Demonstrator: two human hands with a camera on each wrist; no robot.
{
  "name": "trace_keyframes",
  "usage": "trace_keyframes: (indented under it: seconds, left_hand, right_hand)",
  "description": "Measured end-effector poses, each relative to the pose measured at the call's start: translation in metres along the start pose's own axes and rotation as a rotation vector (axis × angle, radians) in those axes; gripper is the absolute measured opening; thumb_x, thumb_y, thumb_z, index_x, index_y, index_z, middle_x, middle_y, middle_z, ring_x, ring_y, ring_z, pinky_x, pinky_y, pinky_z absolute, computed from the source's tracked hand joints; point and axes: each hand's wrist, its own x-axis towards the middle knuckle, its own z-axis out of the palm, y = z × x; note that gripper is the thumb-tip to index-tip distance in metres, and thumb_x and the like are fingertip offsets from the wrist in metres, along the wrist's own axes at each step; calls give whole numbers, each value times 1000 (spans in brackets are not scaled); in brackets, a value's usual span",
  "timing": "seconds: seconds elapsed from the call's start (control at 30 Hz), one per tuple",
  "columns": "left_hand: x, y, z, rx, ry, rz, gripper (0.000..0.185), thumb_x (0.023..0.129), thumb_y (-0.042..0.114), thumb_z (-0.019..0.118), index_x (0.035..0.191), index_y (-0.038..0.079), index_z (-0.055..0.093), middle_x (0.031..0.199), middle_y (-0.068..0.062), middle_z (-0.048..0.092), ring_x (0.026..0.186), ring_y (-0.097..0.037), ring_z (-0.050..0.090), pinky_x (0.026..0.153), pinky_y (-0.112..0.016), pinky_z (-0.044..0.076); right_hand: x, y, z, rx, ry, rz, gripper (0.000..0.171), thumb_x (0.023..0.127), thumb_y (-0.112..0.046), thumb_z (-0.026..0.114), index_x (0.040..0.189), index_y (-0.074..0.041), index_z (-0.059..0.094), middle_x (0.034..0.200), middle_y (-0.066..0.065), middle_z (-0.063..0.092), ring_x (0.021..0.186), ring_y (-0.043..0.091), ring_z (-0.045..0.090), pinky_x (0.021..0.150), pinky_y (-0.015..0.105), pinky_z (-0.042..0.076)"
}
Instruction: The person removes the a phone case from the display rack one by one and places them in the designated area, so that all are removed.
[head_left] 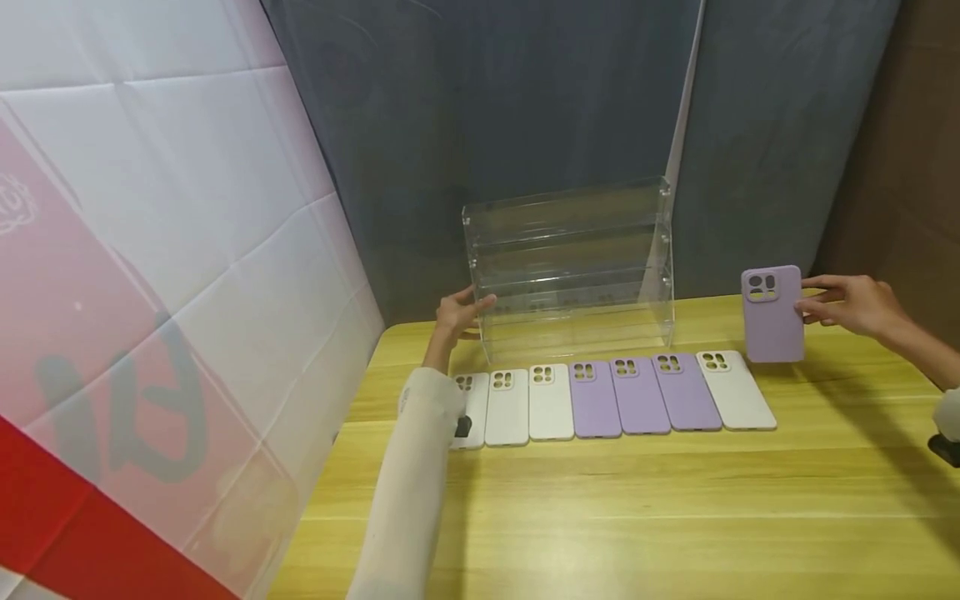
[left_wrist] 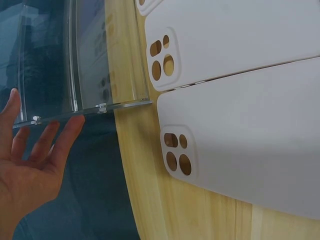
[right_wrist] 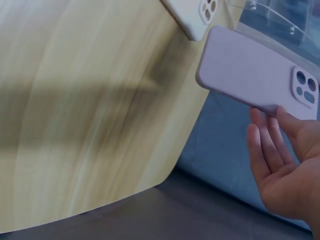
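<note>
At the table's far side stands a clear acrylic display rack (head_left: 570, 287) with several tiers. My left hand (head_left: 456, 312) holds its left side panel, thumb over the front edge and fingers along the outer face; the left wrist view shows the fingertips (left_wrist: 75, 122) right at the panel's edge. Off to the right, my right hand (head_left: 858, 304) pinches a purple phone case (head_left: 774, 329) by its side edge. That case is upright, its camera cutouts at the top. In the right wrist view the thumb lies on one face, with the other fingers behind the case.
In front of the rack a row of phone cases lies flat: white cases (head_left: 551, 402) at the left, purple cases (head_left: 641, 396) in the middle, one white case (head_left: 737, 390) at the right end. My left sleeve (head_left: 412, 483) partly covers the leftmost case. A printed sheet (head_left: 187, 208) hangs at left.
</note>
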Motion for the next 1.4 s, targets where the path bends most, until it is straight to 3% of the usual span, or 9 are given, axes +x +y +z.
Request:
trace_keyframes:
  seconds: [0.2, 0.43, 0.67, 0.83, 1.1, 1.23, 1.4]
  left_hand:
    - [-1, -1, 1, 11, 3, -9, 74, 94, 36, 79, 158, 21, 46, 158, -21, 46, 114, -46, 68, 91, -57, 63]
    - [-1, -1, 1, 22, 21, -15, 74, 93, 38, 80, 157, 22, 47, 158, -21, 46, 112, -45, 69, 90, -56, 63]
    - [-1, -1, 0, 31, 34, -12, 73, 93, 38, 80, 157, 21, 48, 158, -19, 46, 113, -45, 69, 89, -55, 64]
    - [-1, -1, 1, 28, 25, -2, 73, 94, 37, 79, 157, 21, 47, 158, -21, 45, 117, -48, 66, 90, -57, 63]
    - [-1, -1, 2, 33, 21, -1, 72, 95, 37, 78, 158, 20, 47, 158, -23, 45, 117, -48, 65, 87, -54, 64]
    - [-1, -1, 2, 23, 15, -7, 73, 95, 38, 78, 158, 20, 46, 156, -25, 47, 119, -50, 64, 90, -56, 63]
    - [1, -2, 2, 19, 11, -8, 75, 95, 39, 78, 158, 19, 45, 154, -26, 48, 119, -50, 64, 90, -57, 63]
  right_hand:
    - [-5, 15, 7, 47, -97, 29, 52, 103, -11, 66, 138, 22, 46, 103, 34, 73, 69, 11, 75, 61, 28, 66]
    - [-9, 28, 14, 49, -178, 23, 54, 104, -9, 64, 137, 26, 43, 101, 33, 74, 70, 9, 75, 63, 28, 66]
    - [-14, 38, 22, -14, -145, -37, 50, 102, -7, 65, 135, 25, 46, 99, 35, 73, 69, 19, 76, 61, 33, 66]
    - [-20, 45, 30, -86, -74, -70, 49, 101, -13, 70, 133, 19, 53, 96, 30, 75, 68, 24, 76, 55, 32, 64]
    - [-30, 59, 42, -86, -29, -103, 46, 100, -15, 71, 132, 15, 58, 93, 25, 77, 62, 11, 73, 47, 27, 55]
    - [-33, 64, 48, -93, -20, -77, 45, 100, -18, 70, 130, 13, 60, 93, 24, 77, 63, 8, 72, 45, 27, 48]
    - [-35, 70, 53, -90, -15, -18, 49, 100, -22, 71, 130, 16, 59, 92, 27, 76, 64, 14, 73, 47, 28, 50]
